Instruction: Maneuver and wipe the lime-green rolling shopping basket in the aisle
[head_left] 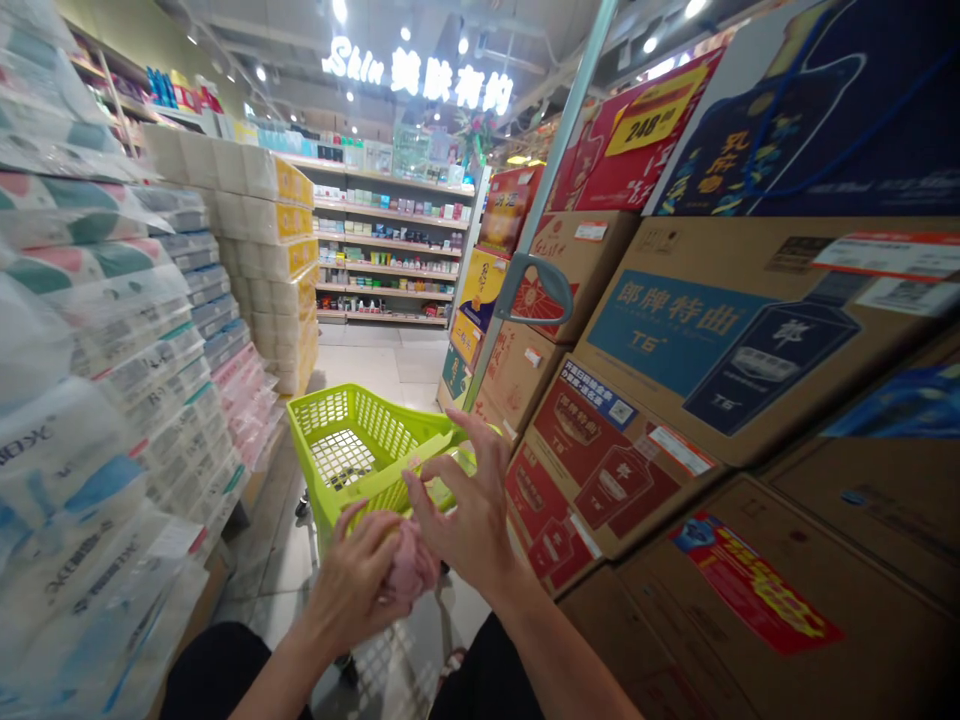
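The person's left hand point(358, 568) is curled around a crumpled, soft pink bundle point(411, 565), which sits between the 2 hands, just this side of a lime-green, perforated plastic shopping cart basket point(350, 393). The right hand point(474, 505) is raised close beside that bundle, its fingers spread and bent in front of the basket; from here I can't tell whether the thumb and forefinger pinch anything. A grey plastic loop handle point(534, 290) hangs beside a tall, pale, slanted pole point(574, 95), next to brown cardboard cartons point(679, 250) stacked along the right side of the aisle. Above them, a yellow price sign point(654, 112) reads 248. Clear-wrapped white tissue packs point(146, 385) are piled on the left, with a stack of white and yellow paper packs point(259, 225) farther along. Straight ahead, pale shelving point(390, 243) carries rows of small boxes and bottles beneath a glowing white "Skin" sign point(420, 75).
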